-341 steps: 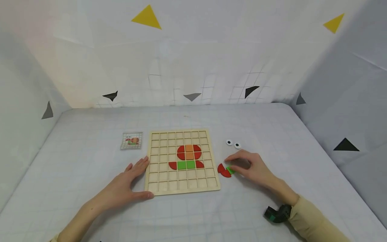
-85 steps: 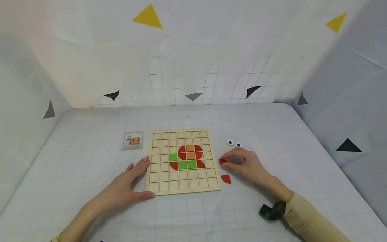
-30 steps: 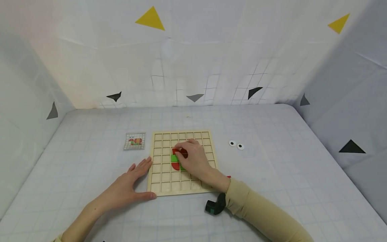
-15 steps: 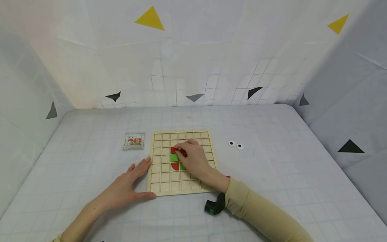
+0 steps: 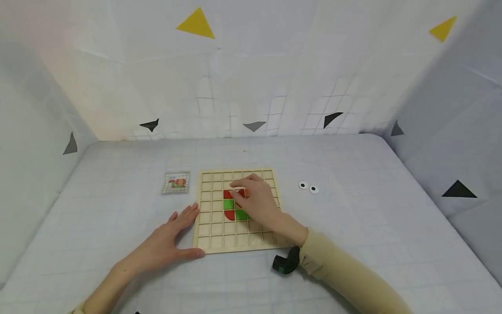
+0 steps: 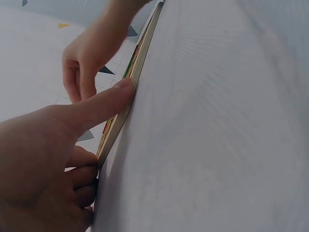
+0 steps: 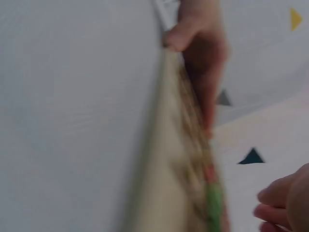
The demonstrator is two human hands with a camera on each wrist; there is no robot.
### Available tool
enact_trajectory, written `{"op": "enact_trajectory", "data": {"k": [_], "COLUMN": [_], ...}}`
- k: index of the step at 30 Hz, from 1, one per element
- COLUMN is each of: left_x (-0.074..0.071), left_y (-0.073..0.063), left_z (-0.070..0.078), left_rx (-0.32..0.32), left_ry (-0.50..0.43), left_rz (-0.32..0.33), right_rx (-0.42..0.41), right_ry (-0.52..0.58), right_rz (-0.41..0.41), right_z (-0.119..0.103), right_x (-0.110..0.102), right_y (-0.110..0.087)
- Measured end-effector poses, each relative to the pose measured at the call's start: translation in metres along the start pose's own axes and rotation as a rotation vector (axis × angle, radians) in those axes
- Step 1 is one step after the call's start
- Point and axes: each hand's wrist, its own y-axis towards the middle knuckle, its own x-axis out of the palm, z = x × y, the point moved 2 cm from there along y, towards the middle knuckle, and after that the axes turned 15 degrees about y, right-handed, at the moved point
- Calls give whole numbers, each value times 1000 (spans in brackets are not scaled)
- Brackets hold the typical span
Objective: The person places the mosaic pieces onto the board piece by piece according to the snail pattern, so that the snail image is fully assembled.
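Observation:
A wooden grid board (image 5: 241, 250) lies on the table, with coloured tiles in its cells. My left hand (image 5: 168, 237) rests along its left edge, thumb at the near corner and fingers stretched out; in the left wrist view the thumb touches the board's side (image 6: 130, 99). Over the board's middle is my right hand (image 5: 262, 201), thumb and index finger apart with nothing between them. Just under those fingertips a red tile (image 5: 227, 194) sits above a green square (image 5: 228, 204). Below come a red quarter-circle (image 5: 229, 215) and another green square (image 5: 241, 215). The hand hides other tiles.
A small picture card (image 5: 176, 183) showing a coloured grid figure lies left of the board. Two white eye discs (image 5: 308, 187) lie to the right. A black device (image 5: 286, 261) is at my right wrist. White walls stand behind and at both sides.
A green square and a red tile have come onto the board from the right. My right hand has just let go of the red tile and lifted slightly. The left hand keeps its place.

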Motion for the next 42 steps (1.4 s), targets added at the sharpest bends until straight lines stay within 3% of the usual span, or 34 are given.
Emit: {"op": "enact_trajectory", "data": {"k": [5,9,21,28,35,42], "left_x": [1,1,1,2,2,1], "left_y": [2,1,1,2,1,0], "left_z": [1,0,0,0,0,1], "left_rx": [-2,-2,7,-2,-5,-13], "left_ry": [17,22,17,16,18,17], "left_rz": [6,18,17,1,6,0], "right_rx": [144,204,223,224,187,121], "right_ry": [130,163,165,196,247,224], "right_rz": [-72,-112,-197,-262,-356,-366], "right_z": [-2,7,45,63,68,68], "right_x": [-36,-61,-122,-131,-131,-129], "right_y": [-3,-19,-75,-91,-93,-94]}}
